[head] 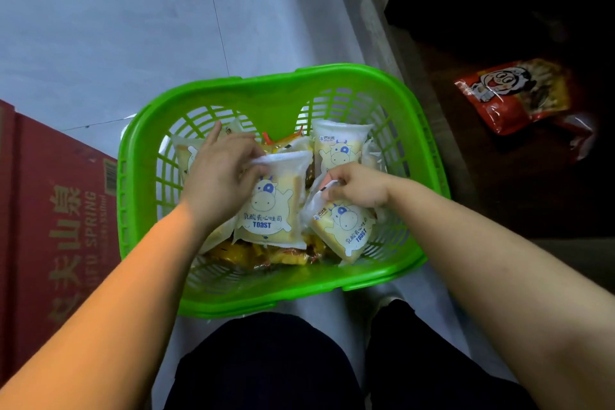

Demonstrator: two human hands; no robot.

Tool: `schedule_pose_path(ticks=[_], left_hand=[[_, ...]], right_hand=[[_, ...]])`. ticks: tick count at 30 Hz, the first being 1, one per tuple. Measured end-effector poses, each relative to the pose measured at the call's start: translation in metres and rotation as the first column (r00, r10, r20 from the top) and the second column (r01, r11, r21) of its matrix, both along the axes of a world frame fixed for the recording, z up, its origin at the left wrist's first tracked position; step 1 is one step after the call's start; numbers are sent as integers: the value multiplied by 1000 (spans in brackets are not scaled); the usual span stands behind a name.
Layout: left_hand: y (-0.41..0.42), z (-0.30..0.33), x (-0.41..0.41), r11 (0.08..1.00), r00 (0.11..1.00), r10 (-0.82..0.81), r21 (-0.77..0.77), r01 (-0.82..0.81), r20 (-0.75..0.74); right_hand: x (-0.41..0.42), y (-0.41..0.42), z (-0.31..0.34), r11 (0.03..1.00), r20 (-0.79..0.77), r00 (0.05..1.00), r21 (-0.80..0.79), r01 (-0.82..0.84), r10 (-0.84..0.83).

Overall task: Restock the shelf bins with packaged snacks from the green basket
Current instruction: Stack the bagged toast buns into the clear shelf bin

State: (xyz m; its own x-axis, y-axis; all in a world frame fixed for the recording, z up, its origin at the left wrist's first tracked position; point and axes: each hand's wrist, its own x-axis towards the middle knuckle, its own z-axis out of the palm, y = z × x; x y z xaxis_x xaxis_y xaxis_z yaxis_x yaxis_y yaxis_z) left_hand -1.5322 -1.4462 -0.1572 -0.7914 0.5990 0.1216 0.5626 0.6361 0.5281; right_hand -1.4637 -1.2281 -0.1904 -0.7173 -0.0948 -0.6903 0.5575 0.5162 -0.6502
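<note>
two hands (pixel 219 173) (pixel 356 188) grip white cow-print toast packets (pixel 269 206); green basket (pixel 213 296)

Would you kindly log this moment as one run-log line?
phase: picking | left hand: grips middle toast pack | right hand: pinches right toast pack | both inside green basket

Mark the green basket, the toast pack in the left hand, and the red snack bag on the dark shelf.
green basket (pixel 266 85): head view, far rim.
toast pack (pixel 271 210): head view, printed front, above the word TOAST.
red snack bag (pixel 512 93): head view, middle of the printed front.
</note>
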Motion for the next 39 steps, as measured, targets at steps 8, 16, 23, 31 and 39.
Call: schedule_pose_path(ticks=[8, 16, 23, 31, 39], left_hand=[[-26, 40, 35, 835, 830, 363, 247, -491, 424], [-7, 247, 74, 736, 788, 267, 410, -538, 555], [34, 463, 95, 822, 814, -77, 498, -275, 576], [137, 581, 155, 744, 683, -560, 647, 166, 469], [233, 568, 232, 768, 583, -622, 554, 322, 523]], right_hand=[[5, -7, 55, 876, -294, 840, 16, 481, -456], [82, -49, 300, 621, -674, 456, -5, 784, -581], [183, -67, 529, 371, -721, 138, -175, 912, -679], [310, -8, 631, -16, -637, -258, -360, 933, -727], [377, 57, 569, -495, -416, -613, -364, 789, -672]])
